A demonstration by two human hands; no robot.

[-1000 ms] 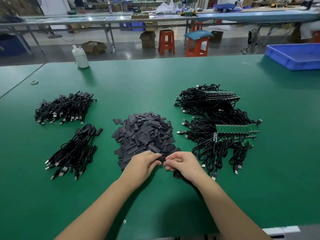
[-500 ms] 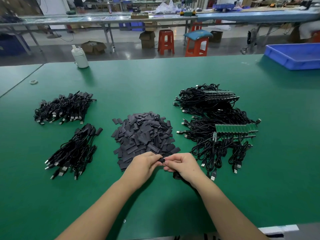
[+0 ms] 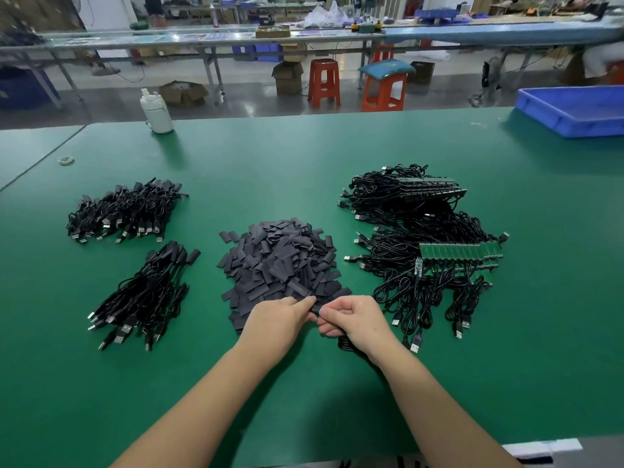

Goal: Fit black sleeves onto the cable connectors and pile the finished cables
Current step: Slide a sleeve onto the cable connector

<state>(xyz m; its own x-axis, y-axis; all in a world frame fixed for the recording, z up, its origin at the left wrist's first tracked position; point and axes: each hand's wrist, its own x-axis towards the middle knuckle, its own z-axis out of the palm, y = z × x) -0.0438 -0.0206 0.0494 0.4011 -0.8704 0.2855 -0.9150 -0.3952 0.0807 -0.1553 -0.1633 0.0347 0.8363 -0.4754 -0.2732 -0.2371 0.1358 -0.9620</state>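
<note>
Head view: left hand (image 3: 275,320) and right hand (image 3: 358,319), both pinching small black tubular sleeve (image 3: 314,309) at 6 o'clock, likely threading onto connector; loose flat black sleeve heap (image 3: 280,265) centre for easy reach.

A green table (image 3: 304,153) is seen in front. Beyond its far edge, grey polished floor (image 3: 236,99) is laid. Two orange stools (image 3: 323,82) and cardboard boxes (image 3: 287,77) are set behind the table, under a long workbench (image 3: 202,37). What is stacked farther back is blurred, possibly crates.
</note>
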